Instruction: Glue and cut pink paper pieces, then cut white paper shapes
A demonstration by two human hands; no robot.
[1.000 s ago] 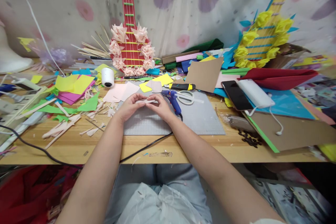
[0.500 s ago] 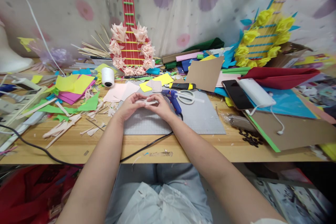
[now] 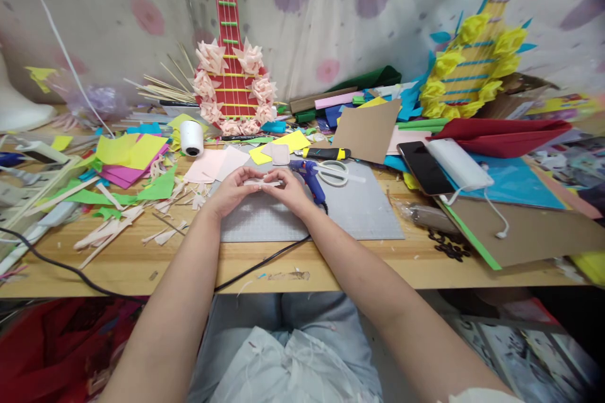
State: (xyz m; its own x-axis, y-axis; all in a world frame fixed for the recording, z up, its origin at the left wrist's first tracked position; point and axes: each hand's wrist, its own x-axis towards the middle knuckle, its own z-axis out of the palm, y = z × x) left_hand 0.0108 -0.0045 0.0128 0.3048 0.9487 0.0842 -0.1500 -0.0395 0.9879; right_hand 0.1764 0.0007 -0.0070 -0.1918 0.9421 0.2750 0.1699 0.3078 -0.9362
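My left hand [image 3: 231, 194] and my right hand [image 3: 292, 191] meet over the grey cutting mat [image 3: 359, 214]. Between their fingertips they pinch a small pale pink paper piece [image 3: 261, 183], partly hidden by the fingers. Just right of my right hand lies a blue glue gun [image 3: 311, 177]. White-handled scissors [image 3: 333, 172] rest beside it, and a yellow-and-black utility knife [image 3: 326, 153] lies behind. Beyond my fingers are a small pale pink square [image 3: 280, 154] and larger pale pink sheets [image 3: 208, 165].
A red paper guitar [image 3: 231, 91] with pink flowers and a yellow one [image 3: 467, 72] stand at the back. Paper scraps [image 3: 111, 227] clutter the left. A phone [image 3: 423, 167], a white power bank [image 3: 458, 164] and cardboard [image 3: 529, 233] lie right. A black cable [image 3: 265, 261] crosses the front.
The pinched paper piece looks slightly more level between the fingertips. Both hands keep nearly the same place, and the whole view has shifted a little.
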